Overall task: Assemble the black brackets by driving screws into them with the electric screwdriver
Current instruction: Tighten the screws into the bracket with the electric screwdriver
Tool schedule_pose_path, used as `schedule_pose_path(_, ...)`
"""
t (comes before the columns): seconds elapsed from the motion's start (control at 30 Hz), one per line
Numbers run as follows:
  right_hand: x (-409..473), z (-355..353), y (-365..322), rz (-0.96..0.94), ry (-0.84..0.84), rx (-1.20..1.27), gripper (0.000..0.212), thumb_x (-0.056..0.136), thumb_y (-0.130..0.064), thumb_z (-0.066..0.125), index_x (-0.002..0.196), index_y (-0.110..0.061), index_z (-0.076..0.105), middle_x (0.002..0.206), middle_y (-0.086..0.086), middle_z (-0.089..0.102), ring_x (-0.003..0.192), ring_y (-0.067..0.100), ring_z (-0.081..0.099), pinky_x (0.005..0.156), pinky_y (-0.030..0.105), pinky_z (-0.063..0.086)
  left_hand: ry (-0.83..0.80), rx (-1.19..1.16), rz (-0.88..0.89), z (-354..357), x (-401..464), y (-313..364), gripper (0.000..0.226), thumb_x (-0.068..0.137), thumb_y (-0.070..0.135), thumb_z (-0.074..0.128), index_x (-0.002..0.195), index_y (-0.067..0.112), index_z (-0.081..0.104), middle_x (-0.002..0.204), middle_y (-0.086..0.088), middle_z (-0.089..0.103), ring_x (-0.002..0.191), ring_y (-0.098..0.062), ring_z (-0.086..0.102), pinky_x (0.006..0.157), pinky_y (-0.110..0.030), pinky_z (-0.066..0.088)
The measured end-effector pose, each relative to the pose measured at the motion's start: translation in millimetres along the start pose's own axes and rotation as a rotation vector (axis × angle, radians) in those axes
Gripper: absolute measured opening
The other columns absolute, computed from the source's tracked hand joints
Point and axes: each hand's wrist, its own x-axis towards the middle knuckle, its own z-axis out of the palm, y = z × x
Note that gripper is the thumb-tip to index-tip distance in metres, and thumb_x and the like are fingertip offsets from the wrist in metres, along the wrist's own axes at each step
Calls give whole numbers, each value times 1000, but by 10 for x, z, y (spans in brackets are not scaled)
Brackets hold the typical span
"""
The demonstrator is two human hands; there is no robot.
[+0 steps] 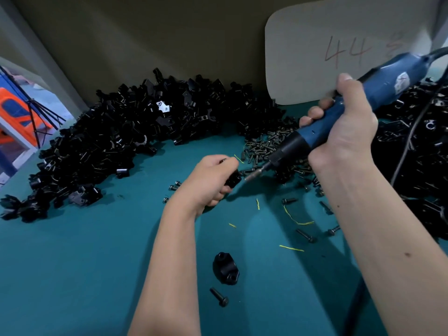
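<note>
Teal surface (72, 263) heaped with black parts, mid-assembly.

The right hand (344, 122) grips the blue electric screwdriver (339, 107), its long axis slanting from the far right corner down toward the middle, bit tip beside the black bracket (234, 180) clutched in the left hand (211, 180). A bracket pile (121, 132) lines the far edge; a screw heap (264, 144) lies beneath the tool. A loose bracket (225, 267) and a screw (219, 297) sit near the front edge, between the forearms.
</note>
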Motion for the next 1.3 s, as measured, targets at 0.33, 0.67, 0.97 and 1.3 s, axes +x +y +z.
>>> schedule_pose_path(0.33, -24, -28, 59, -96, 25, -3, 24, 93, -13, 67, 102, -11, 45, 63, 2, 48, 48, 16, 45, 49, 29, 41, -36, 115, 75, -4, 4, 3, 16, 77, 36, 49, 70, 25, 40, 52, 5, 36, 38, -11, 26, 40, -16, 16)
schedule_pose_path(0.67, -3, -57, 120, -42, 92, 37, 24, 93, -16, 68, 98, -13, 45, 62, 1, 47, 48, 16, 43, 48, 27, 39, -6, 228, 103, -46, 7, 29, 21, 72, 37, 49, 60, 23, 38, 45, 12, 38, 35, -8, 37, 36, -14, 23)
schedule_pose_path(0.97, 22, -80, 122, -10, 85, 65, 24, 91, -15, 67, 99, -12, 45, 62, 0, 47, 48, 15, 43, 47, 27, 40, -42, 246, 106, -27, -5, 39, 23, 84, 30, 51, 65, 23, 40, 43, 14, 40, 34, -5, 37, 35, -13, 22)
schedule_pose_path(1.3, -3, -73, 141, -63, 72, 57, 17, 89, -6, 56, 84, -14, 42, 58, 0, 45, 45, 15, 40, 47, 27, 38, 12, 277, 63, -4, 24, 46, 21, 70, 44, 53, 67, 24, 49, 47, 8, 46, 38, -10, 40, 39, -17, 23)
